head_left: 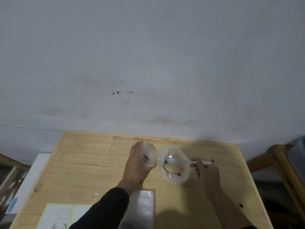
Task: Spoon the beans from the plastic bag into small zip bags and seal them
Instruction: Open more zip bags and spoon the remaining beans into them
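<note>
Your right hand (204, 169) grips the spoon (171, 161), its bowl pointing left inside the plastic bag (175, 177). The small zip bag (148, 156), gripped by your left hand (135, 164), lies just left of the spoon.

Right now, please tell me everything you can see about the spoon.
The spoon is pale and shiny, perhaps metal or plastic. It lies about level, pointing left. The right hand grips its handle. Its bowl sits inside the open clear plastic bag on the table, with one dark bean at its tip.
</note>
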